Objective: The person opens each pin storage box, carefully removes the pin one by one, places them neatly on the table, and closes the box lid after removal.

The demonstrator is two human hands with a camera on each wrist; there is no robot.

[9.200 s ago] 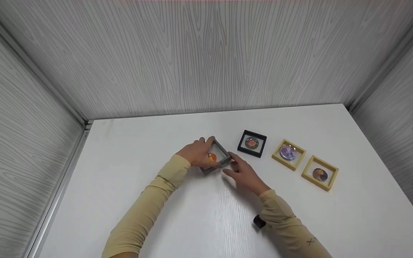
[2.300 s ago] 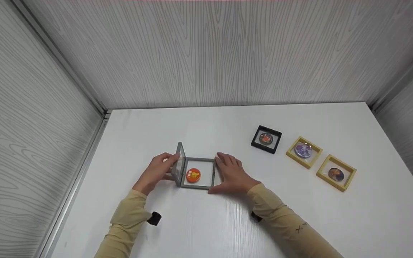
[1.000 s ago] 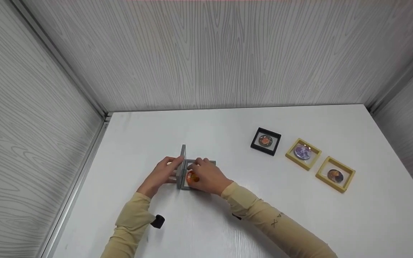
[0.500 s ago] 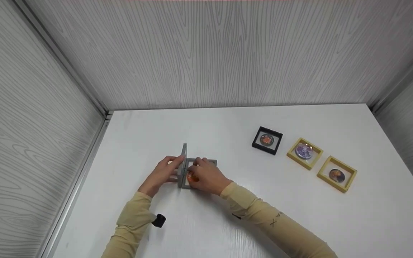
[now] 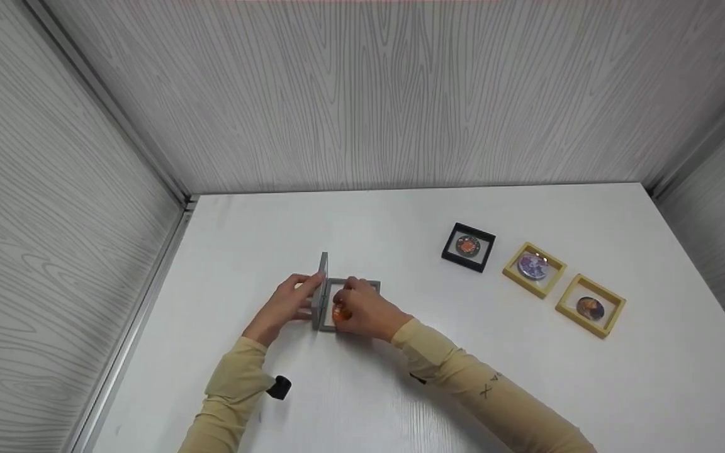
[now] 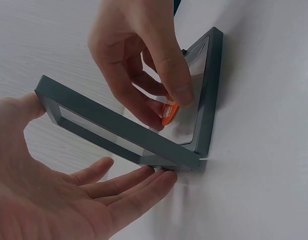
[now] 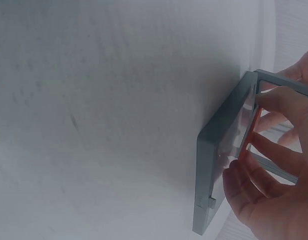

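Grey hinged display frame [image 5: 325,296], clear film panes, opened in a V at table [image 5: 400,390] centre-left; lid propped upright by left hand [image 5: 284,305], fingers straight. Round orange badge [image 6: 169,112], tilted on edge over base pane; pinched between thumb and finger of right hand [image 5: 365,313].

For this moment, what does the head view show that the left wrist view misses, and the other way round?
Only the head view shows the black frame and two yellow frames lined up on the white table, apart from the work. Only the left wrist view shows the right hand pinching the orange disc between thumb and finger. Both show the left hand propping the open grey frame's raised half.
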